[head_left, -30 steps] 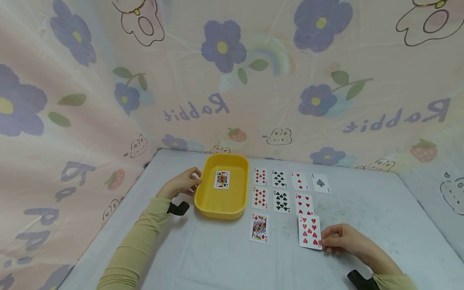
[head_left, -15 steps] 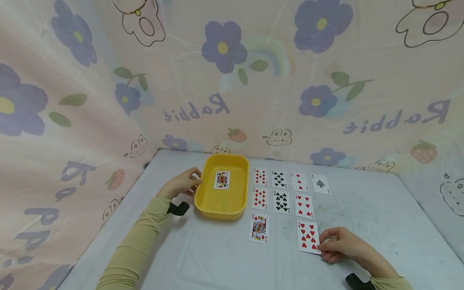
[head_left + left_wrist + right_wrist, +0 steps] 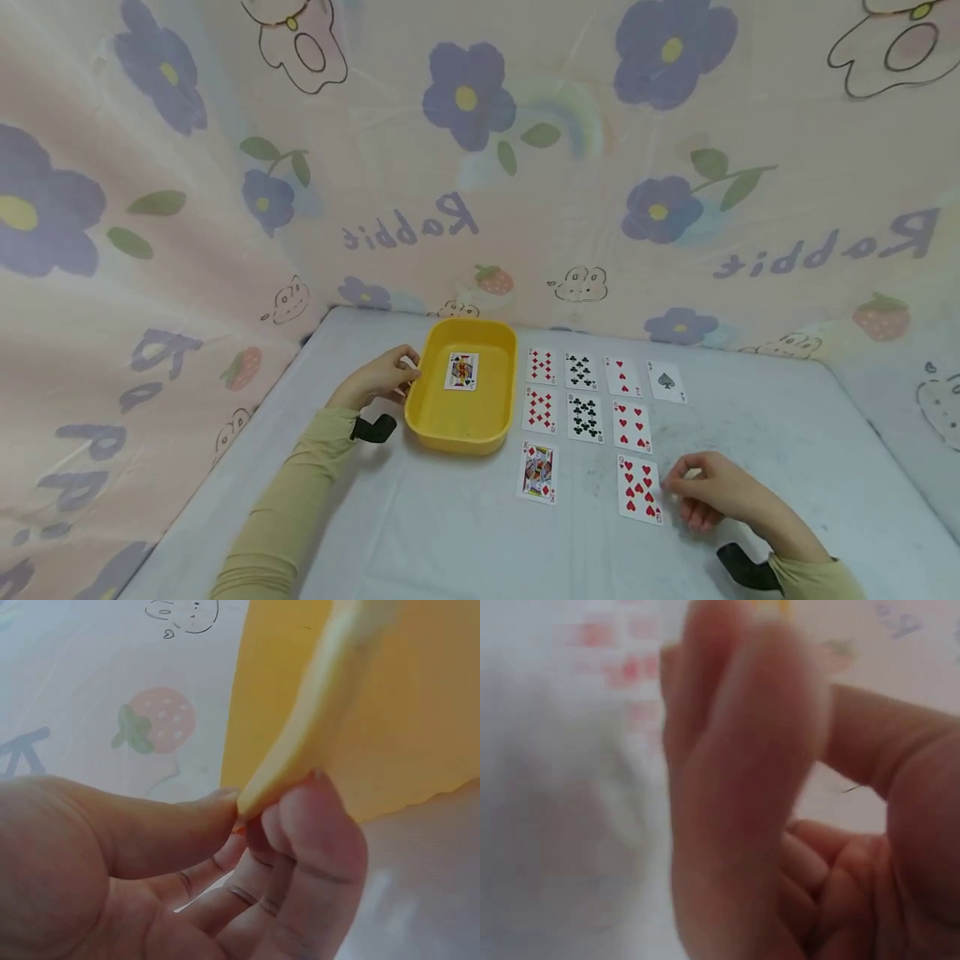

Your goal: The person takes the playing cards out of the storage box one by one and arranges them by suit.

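Observation:
My left hand (image 3: 382, 376) pinches the left rim of the yellow plastic tray (image 3: 459, 442) between thumb and fingers; the left wrist view shows the tray rim (image 3: 289, 742) up close. Inside the tray lies one face card (image 3: 461, 372). My right hand (image 3: 716, 490) hovers just right of the nine of hearts (image 3: 640, 490), its fingers loosely bent and holding nothing. That playing card lies face up on the table, below the six of hearts (image 3: 632, 427). In the right wrist view, blurred fingers (image 3: 742, 750) cover most of the scene.
Several face-up cards stand in rows right of the tray, among them an ace of spades (image 3: 667, 382), a three of hearts (image 3: 622, 377) and a king of diamonds (image 3: 537, 472). A white cloth covers the table (image 3: 450, 533). A patterned curtain (image 3: 480, 192) rises behind.
My right hand slid the nine of hearts slightly down from the six of hearts, then let it go and drew off to the right. The left hand stays on the tray.

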